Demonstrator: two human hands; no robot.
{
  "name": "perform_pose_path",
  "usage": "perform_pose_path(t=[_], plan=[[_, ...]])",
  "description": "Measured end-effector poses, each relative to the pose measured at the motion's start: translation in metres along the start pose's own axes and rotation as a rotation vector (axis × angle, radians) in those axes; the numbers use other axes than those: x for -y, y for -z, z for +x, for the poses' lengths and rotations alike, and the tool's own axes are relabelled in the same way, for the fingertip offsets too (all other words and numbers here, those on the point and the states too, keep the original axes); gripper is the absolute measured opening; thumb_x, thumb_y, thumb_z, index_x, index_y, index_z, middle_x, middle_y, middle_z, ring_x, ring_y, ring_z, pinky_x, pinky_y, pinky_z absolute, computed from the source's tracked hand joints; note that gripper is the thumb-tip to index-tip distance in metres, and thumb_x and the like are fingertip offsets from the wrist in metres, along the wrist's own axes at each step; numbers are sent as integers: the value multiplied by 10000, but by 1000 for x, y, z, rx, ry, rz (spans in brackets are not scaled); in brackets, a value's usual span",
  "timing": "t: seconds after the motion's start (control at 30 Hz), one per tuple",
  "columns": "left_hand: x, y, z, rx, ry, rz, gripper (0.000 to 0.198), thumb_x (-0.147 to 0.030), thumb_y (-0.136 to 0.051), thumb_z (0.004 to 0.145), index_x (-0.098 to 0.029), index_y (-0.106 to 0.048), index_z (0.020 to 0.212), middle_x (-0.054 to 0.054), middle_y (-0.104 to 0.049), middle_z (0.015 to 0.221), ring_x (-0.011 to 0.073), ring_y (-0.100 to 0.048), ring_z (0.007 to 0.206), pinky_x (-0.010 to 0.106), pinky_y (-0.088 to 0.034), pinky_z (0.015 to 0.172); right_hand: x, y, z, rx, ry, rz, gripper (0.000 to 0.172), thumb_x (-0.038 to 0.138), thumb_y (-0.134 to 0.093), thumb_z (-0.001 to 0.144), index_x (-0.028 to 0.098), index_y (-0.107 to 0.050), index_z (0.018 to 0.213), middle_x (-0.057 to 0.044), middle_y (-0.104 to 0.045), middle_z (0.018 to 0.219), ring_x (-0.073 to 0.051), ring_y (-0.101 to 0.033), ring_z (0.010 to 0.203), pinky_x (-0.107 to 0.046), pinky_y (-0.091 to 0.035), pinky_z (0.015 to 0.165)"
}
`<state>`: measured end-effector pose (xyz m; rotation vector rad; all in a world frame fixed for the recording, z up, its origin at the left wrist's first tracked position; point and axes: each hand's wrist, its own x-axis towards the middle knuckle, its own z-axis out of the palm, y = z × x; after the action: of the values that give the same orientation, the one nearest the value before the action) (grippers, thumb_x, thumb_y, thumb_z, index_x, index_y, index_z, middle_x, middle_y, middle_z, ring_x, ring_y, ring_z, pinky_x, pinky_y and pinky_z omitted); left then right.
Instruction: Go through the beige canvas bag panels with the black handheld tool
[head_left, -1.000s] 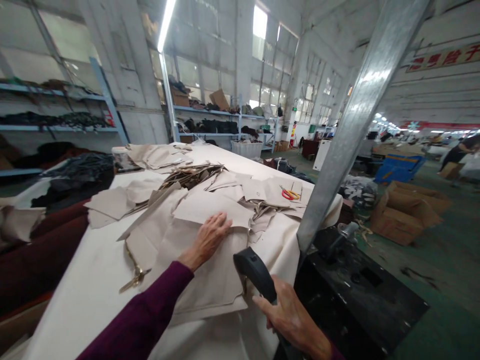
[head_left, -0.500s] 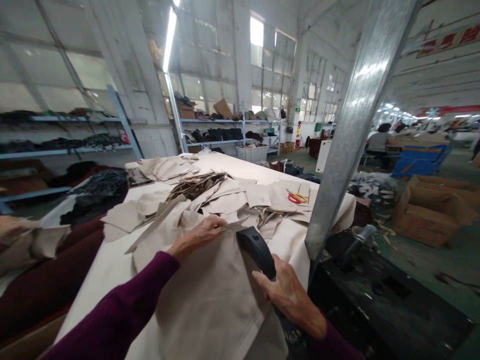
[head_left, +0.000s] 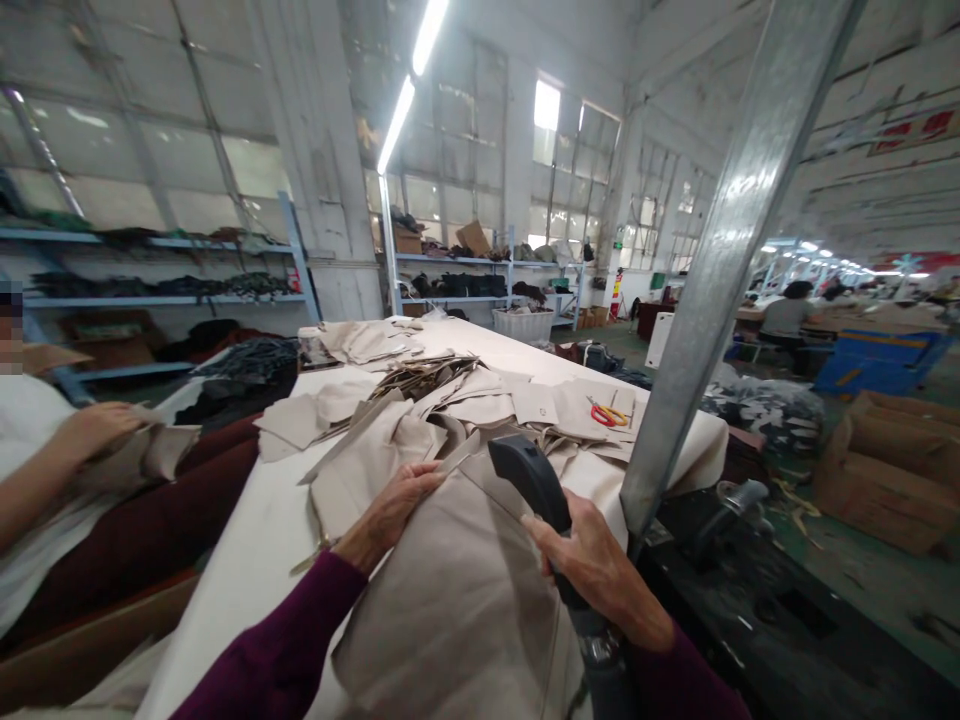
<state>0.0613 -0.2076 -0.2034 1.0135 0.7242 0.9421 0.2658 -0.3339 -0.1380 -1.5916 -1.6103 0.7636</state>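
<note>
My left hand (head_left: 391,508) lies flat, fingers together, on a large beige fabric piece (head_left: 457,610) spread over the white cutting table (head_left: 247,540). My right hand (head_left: 600,575) is wrapped round the black handle (head_left: 534,482) of a cutting machine at the table's right edge. Past my hands lies a heap of cut beige fabric pieces (head_left: 442,400). A purple sleeve covers each forearm.
A slanted metal post (head_left: 720,260) rises right of the handle. Red-handled scissors (head_left: 606,412) lie on the far pieces. Another person (head_left: 45,450) at the left holds beige pieces. Shelves with dark goods line the wall; cardboard boxes (head_left: 892,470) stand on the floor at right.
The large fabric piece has slid toward me under my left hand, and my right hand has moved with the black handle. The view has swung left, bringing the other person into sight.
</note>
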Motion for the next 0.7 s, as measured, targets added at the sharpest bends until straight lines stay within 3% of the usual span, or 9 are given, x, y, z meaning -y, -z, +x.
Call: perform_pose_path(t=[0.17,0.4,0.6,0.7], plan=[[1,-5,-15,153,-76,-14,273,-295,-718,669,-116,-657,866,42,-648,682,137,-585,556,201,-415,499,4,-19,-22,96,51,26,261,365,-531,821,167,-517,990,31,-545,633,-105,-536,474,-193,-417,424],[15,-11,-42,205,-105,-18,285,-289,-653,737,-99,-668,948,86,-674,768,131,-597,587,197,-428,535,29,-26,-12,87,68,-3,246,360,-545,808,142,-520,920,50,-506,552,-94,-501,430,-181,-389,400],[14,-7,-50,164,-126,-172,241,-218,-645,740,-124,-658,961,68,-677,775,141,-616,608,220,-463,581,23,-26,-37,254,61,26,312,387,-509,839,158,-501,1052,51,-530,543,-107,-517,455,-178,-389,402],[18,-7,-58,149,-89,-160,237,-236,-678,717,-118,-666,923,69,-674,756,139,-613,608,210,-458,564,14,-28,-42,221,56,16,283,401,-503,843,158,-514,988,42,-536,547,-108,-517,451,-183,-395,401]])
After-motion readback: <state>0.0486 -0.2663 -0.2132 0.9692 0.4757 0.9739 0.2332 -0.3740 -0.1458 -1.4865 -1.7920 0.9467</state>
